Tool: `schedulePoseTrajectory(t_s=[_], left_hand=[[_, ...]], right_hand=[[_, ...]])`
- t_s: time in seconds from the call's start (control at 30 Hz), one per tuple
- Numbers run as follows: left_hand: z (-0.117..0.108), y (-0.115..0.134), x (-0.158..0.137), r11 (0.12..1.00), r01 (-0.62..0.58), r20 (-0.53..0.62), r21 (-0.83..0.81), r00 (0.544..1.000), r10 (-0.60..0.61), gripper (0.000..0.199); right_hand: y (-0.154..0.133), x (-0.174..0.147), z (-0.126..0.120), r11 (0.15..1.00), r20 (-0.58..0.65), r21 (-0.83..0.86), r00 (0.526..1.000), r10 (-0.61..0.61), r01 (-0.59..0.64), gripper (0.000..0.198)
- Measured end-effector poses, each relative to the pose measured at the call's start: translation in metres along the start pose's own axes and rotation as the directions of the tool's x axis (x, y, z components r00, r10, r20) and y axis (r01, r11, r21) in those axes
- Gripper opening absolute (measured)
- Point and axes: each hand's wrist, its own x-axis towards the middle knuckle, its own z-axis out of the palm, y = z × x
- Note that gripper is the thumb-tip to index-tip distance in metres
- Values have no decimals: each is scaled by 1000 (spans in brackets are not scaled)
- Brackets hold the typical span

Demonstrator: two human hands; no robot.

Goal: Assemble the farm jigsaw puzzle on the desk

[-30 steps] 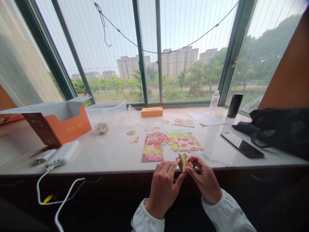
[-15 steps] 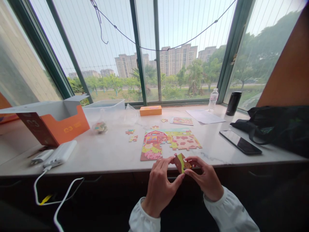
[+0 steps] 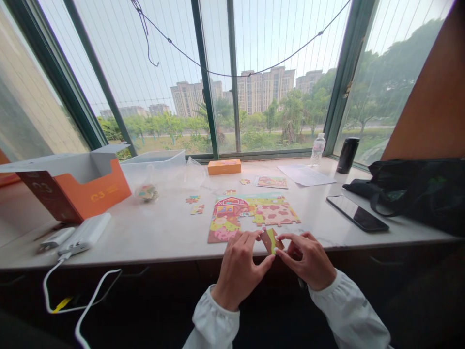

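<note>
Brown and green, a jigsaw piece (image 3: 270, 240) is held up in the lower middle of the frame. From here I see the left hand (image 3: 239, 265) gripping its left side between fingers and thumb, the right hand (image 3: 311, 258) pinching its right side. Just above lies a partly joined farm puzzle (image 3: 278, 213); a smartphone (image 3: 358, 213) rests at right, an orange carton (image 3: 100, 191) at left.

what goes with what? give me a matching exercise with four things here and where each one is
1 puzzle piece
2 phone
3 clear bottle
4 larger white block

A beside the black tumbler
B between the left hand and the right hand
C at the end of a cable
D between the part-built puzzle and the black bag

Pairs: 1-B, 2-D, 3-A, 4-C
</note>
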Motion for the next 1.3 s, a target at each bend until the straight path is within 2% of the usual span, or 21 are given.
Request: schedulePoseTrajectory(t_s=[0.2,0.4,0.57,0.7,0.83,0.93,1.07,1.3], left_hand=[[0,-7,17,993,-7,69,115,998,-1,46],[0,-14,26,984,-46,107,169,994,28,35],[2,-16,28,985,-49,97,165,995,33,29],[5,-14,27,986,-65,91,152,995,51,28],[8,-12,25,989,-82,74,123,995,73,32],[9,-12,25,991,-92,83,99,993,84,41],[10,-9,25,992,-105,118,68,988,97,50],[18,-1,33,989,-148,156,22,977,143,42]], right_hand=[[-1,10,11,987,-56,-147,997,62,-70,28],[3,15,17,985,-64,-138,994,93,-101,35],[1,16,18,980,-79,-142,989,127,-138,39],[2,13,18,975,-107,-142,982,155,-170,41],[10,10,14,984,-119,-98,983,139,-151,45],[18,11,7,991,-82,-37,988,128,-132,47],[31,17,-6,995,26,29,995,94,-95,44],[64,35,-22,992,183,119,983,21,-43,42]])
